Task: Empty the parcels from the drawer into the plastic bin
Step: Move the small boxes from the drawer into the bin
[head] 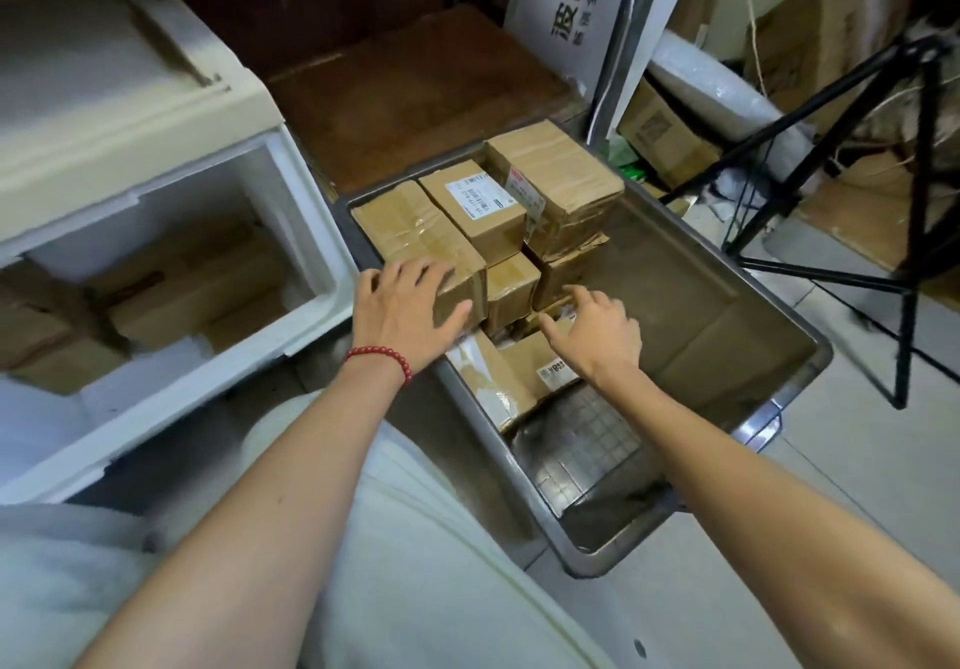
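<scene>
Left hand (405, 304) flat on taped parcel (410, 231), right hand (597, 330) empty, loose. Stiff box, likely light — grip opposite sides.

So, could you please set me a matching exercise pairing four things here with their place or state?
1 left hand
2 right hand
3 white drawer
4 black tripod

A open, parcels inside
B on the floor right of the grey plastic bin
C resting on a taped parcel
D reaching over small parcels in the bin

Pairs: 1-C, 2-D, 3-A, 4-B
</scene>
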### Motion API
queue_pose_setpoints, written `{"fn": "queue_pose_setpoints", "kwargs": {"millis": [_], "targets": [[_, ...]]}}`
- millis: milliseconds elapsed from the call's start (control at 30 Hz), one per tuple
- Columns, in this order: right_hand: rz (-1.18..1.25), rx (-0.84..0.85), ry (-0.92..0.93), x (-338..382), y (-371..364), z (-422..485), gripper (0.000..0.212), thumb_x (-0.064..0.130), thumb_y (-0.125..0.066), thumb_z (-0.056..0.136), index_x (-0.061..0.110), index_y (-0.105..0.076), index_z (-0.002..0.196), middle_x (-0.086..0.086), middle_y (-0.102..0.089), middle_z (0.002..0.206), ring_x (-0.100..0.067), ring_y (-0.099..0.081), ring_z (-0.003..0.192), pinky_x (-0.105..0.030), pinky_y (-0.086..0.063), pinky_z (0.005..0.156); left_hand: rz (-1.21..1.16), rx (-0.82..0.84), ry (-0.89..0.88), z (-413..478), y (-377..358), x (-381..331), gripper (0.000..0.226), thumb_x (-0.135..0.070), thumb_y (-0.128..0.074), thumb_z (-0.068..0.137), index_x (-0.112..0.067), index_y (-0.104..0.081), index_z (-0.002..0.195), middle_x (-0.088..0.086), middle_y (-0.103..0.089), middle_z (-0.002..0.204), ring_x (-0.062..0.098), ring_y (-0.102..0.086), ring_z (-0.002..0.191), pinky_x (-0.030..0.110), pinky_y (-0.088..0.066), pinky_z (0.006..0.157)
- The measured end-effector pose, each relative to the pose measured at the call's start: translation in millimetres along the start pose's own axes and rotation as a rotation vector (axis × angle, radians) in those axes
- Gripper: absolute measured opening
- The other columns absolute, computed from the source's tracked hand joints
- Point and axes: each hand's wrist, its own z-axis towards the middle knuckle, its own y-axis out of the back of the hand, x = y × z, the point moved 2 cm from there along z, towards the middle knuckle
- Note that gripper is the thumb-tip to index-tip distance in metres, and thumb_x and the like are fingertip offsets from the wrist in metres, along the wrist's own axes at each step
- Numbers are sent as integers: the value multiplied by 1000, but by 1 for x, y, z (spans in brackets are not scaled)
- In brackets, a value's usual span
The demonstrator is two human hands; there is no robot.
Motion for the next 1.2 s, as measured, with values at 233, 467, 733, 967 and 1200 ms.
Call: {"fn": "queue_pose_setpoints", "kwargs": {"millis": [233,467,733,967,1200], "targets": [[11,-55,156,56,38,-20,65,59,-47,90,24,-39,144,-6,-47,143,-29,-41,130,-45,-36,103,100,36,324,-34,49,55,57,-58,-39,93,-25,-40,139,5,-50,137,27,-44,126,44,-35,99],[50,-4,374,164,39,-58,63,61,-48,89,24,-42,140,-5,-48,140,-28,-44,128,-47,-41,104,173,11,441,-110,90,121,58,-56,-41,92,-26,-38,141,4,-48,140,26,-41,129,43,-33,100],[71,211,576,276,-18,-113,64,55,-52,89,18,-42,141,-9,-46,140,-30,-41,129,-43,-42,98,8,-9,827,-200,102,194,67,-57,-46,90,-20,-33,143,5,-38,146,30,-38,130,42,-38,95],[-98,214,628,302,-44,-104,63,51,-50,93,14,-39,143,-12,-40,144,-31,-37,132,-43,-39,100,235,95,687,-196,104,223,66,-51,-47,91,-17,-28,145,5,-35,148,27,-37,131,43,-35,96],[-149,248,631,318,-75,-80,69,52,-50,92,15,-32,147,-11,-34,148,-31,-33,134,-43,-36,102,85,148,752,-187,63,242,66,-51,-46,92,-17,-28,146,7,-39,147,29,-40,130,44,-36,98]]}}
